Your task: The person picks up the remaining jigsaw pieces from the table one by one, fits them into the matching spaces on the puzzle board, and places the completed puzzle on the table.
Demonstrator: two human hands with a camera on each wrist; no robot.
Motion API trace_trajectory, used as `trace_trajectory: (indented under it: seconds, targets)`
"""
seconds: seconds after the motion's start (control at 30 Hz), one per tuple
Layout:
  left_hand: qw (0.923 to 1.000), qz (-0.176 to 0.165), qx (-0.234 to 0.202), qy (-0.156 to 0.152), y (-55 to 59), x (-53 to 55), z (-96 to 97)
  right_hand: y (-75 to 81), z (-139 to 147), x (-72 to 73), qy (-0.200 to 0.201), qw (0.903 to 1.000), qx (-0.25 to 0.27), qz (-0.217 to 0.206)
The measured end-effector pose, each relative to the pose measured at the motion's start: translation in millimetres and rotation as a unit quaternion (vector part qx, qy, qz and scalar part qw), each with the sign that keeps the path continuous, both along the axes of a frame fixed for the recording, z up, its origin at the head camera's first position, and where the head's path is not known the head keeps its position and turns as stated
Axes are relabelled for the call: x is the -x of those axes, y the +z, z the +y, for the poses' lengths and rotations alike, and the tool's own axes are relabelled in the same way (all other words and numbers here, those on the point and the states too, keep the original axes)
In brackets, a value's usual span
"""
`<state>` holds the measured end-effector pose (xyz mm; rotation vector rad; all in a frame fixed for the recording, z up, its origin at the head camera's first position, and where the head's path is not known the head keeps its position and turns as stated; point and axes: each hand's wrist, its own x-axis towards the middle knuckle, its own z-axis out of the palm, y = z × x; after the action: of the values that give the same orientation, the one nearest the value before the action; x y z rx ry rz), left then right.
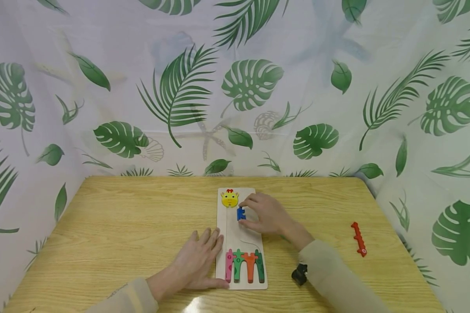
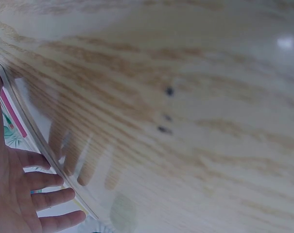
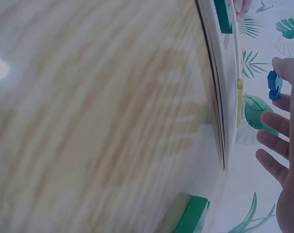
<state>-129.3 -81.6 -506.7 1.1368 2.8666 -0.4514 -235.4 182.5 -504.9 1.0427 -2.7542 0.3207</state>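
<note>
a: do we find some writing that we can read?

b: we see small marks on the pink piece point(image 1: 229, 268) and on the green piece point(image 1: 237, 266) just beside it, but they are too small for us to read.

a: and how is the grip of the right hand point(image 1: 268, 215)?

b: it pinches the blue piece point(image 1: 240, 214) between the thumb and the forefinger, and its other three fingers are spread apart. in the right wrist view we notice a gap between this piece and the board point(image 1: 233, 237), so we say that it is held above the board. from the head view, it is below the yellow face piece point(image 1: 229, 199).

a: does the left hand point(image 1: 199, 263) also hold something?

b: we think not; its fingers are straight and spread at the left edge of the board, and the thumb reaches the near left corner.

a: what does the board carry?

b: the yellow face piece is at its far end. at the near end we count four pieces side by side: the pink piece, the green piece, an orange piece point(image 1: 250, 268) and a dark green piece point(image 1: 260, 268).

a: and outside of it?

b: on the wooden table point(image 1: 141, 217) we see a red piece point(image 1: 358, 239) with a round mark, well apart on the right, and a green block point(image 3: 193, 214), low in the right wrist view.
</note>
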Motion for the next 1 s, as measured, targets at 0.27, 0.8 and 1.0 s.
trace_trajectory:
  seconds: [0.27,0.8,1.0]
  targets:
    - [0.9999,0.013,-0.003,-0.005,-1.9,-1.0,-0.5,-3.0,-7.1,2.5,0.009,0.9999,-0.009,-0.001]
    - [1.0000,0.005,-0.003,-0.002,-1.9,-0.3,-0.6,-3.2,-20.6,5.1,0.013,0.9995,-0.024,0.014]
    - [1.0000,0.008,-0.001,-0.003,-1.8,0.0,-0.2,-7.2,-23.2,8.7,0.001,0.9992,-0.039,0.004]
